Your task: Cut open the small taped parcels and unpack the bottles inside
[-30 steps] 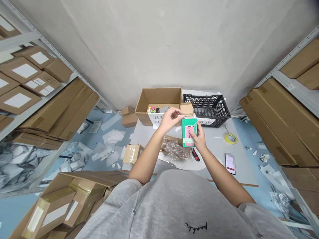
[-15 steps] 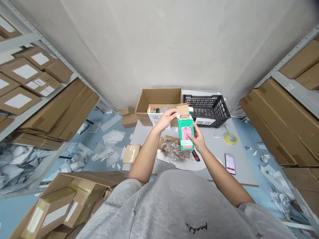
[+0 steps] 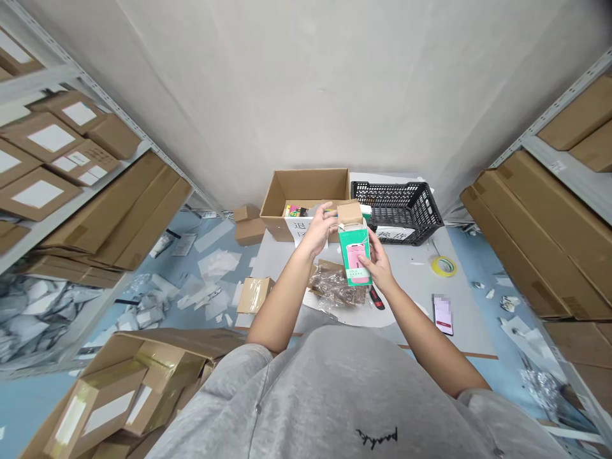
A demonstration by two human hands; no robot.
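Over the light-grey surface (image 3: 414, 271), right fingers (image 3: 368, 263) clasp a green rectangular cardboard box (image 3: 354, 256), probably for steadiness, beside loosely spread left fingers (image 3: 329, 222).

Open passage runs over the worktable (image 3: 415, 284) between the right hand (image 3: 379, 261) and the yellow tape roll (image 3: 444, 266), with the phone (image 3: 443, 313) flanking its near end. The large carton (image 3: 275, 227) and black crate (image 3: 423, 234) bar the far side; crumpled wrap (image 3: 335, 290) and a cutter (image 3: 377, 298) obstruct the tabletop nearer the body.
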